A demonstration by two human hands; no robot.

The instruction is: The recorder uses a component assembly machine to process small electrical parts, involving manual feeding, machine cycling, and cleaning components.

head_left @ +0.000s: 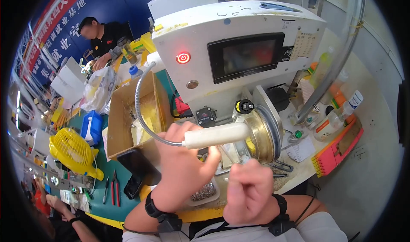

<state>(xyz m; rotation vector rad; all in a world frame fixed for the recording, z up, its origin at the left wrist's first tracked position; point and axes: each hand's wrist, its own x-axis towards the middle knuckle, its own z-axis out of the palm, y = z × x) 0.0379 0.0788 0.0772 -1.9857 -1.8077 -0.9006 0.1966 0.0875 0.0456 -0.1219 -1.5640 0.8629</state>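
A white tubular lamp (pixel 218 135) on a flexible metal neck crosses in front of my left hand (pixel 183 169) and hides part of its fingers. The thumb stands apart from the fingers, and nothing shows in the hand. My right hand (pixel 250 193) is closed in a pinch just below the brass-coloured wheel (pixel 261 135) of a white machine (pixel 192 41). Whatever lies between those fingertips is too small to make out. Under my hands sits a clear tray of small metal pieces (pixel 205 193).
To the left are a cardboard box (pixel 117 133), a dark phone (pixel 139 167), red-handled pliers (pixel 115 188), a yellow fan (pixel 72 152) and a blue bin (pixel 91 129). Rightward stand a pink brush (pixel 337 150) and a clear bottle (pixel 329 126). Another person (pixel 104 37) sits at the far left.
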